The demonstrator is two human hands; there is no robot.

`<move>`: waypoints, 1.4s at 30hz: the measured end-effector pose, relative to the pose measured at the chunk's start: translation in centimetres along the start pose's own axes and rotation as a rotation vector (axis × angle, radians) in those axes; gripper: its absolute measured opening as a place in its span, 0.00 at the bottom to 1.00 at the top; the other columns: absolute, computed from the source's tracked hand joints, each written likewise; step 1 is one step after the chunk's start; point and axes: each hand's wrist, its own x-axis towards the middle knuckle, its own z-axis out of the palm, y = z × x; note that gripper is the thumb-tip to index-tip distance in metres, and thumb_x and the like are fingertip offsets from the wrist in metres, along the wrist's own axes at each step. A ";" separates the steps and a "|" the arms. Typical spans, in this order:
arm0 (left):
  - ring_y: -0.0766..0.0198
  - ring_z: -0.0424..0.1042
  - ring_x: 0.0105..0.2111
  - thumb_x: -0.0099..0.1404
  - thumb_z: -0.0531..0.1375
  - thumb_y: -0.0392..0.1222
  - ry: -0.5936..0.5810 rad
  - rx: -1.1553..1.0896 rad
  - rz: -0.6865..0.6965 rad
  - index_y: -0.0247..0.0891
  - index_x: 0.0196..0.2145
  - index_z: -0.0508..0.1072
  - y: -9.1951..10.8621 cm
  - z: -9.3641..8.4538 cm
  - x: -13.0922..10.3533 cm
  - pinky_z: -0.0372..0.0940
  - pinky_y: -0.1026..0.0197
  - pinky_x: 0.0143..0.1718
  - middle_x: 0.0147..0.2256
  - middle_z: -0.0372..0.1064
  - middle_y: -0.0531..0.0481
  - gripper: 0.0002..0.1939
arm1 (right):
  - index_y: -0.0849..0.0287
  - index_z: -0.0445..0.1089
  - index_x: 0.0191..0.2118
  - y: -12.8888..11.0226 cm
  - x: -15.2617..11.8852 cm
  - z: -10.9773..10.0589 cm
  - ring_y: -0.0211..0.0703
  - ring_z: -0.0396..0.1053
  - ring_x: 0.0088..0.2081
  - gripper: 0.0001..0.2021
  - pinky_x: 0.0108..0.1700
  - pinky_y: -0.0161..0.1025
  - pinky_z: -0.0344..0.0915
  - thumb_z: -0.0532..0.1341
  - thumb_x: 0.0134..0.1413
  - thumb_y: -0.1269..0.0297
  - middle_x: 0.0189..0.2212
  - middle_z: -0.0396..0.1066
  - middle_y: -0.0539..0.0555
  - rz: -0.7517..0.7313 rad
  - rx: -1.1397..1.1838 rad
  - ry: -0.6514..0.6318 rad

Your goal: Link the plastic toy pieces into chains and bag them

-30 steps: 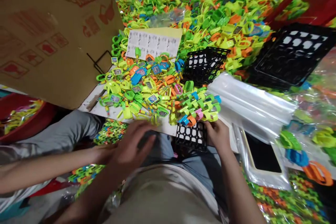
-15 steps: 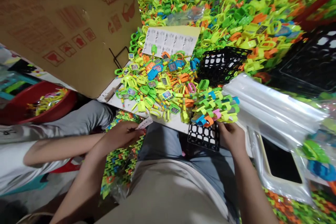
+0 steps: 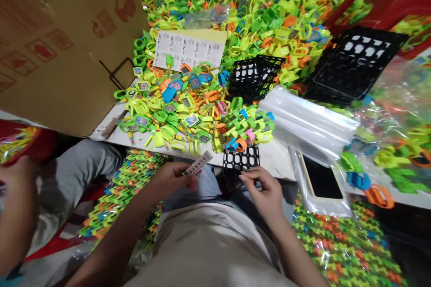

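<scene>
My left hand (image 3: 173, 177) pinches a narrow white strip of paper (image 3: 198, 163) with dark print, held over my lap. My right hand (image 3: 266, 188) is closed, its thumb and forefinger together just below a black grid tray (image 3: 240, 160); whatever is between the fingertips is too small to make out. That tray juts over the table's front edge, its far part loaded with rows of colourful toy watches (image 3: 249, 130). Left of it lies a loose heap of toy watches (image 3: 175, 116), several with picture faces.
A large cardboard box (image 3: 67, 54) stands at the left. Behind lie a label sheet (image 3: 188, 49), black grid trays (image 3: 256, 76) and a big watch pile. Clear plastic bags (image 3: 310, 121) and a phone (image 3: 321, 177) are at the right. Another person's hand (image 3: 18, 184) shows at far left.
The view has swung to the right. My right hand has moved off the tray's side to below its front edge. My left hand has brought the paper strip nearer the middle, tilted upward.
</scene>
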 end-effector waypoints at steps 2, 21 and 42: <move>0.67 0.69 0.23 0.51 0.65 0.49 -0.049 -0.011 -0.018 0.34 0.29 0.73 0.0 0.4 0.1 0.62 0.67 0.26 0.20 0.72 0.53 0.14 | 0.57 0.70 0.26 -0.9 0.2 1.1 0.36 0.63 0.23 0.05 0.26 0.34 0.60 0.63 0.52 0.67 0.22 0.66 0.48 -0.015 0.046 -0.026; 0.68 0.68 0.19 0.53 0.65 0.46 -0.248 -0.061 -0.102 0.34 0.37 0.74 -0.2 0.3 -0.5 0.61 0.68 0.22 0.19 0.69 0.54 0.16 | 0.55 0.67 0.30 -2.3 1.2 4.0 0.35 0.61 0.22 0.05 0.25 0.34 0.59 0.63 0.51 0.71 0.21 0.64 0.46 -0.178 0.114 -0.034; 0.71 0.67 0.21 0.60 0.58 0.47 -0.618 0.051 -0.044 0.33 0.43 0.71 3.1 11.0 8.9 0.57 0.69 0.23 0.27 0.73 0.49 0.17 | 0.55 0.57 0.24 2.0 -1.6 -6.9 0.34 0.57 0.21 0.11 0.24 0.34 0.56 0.60 0.53 0.68 0.19 0.57 0.45 0.069 -0.184 0.472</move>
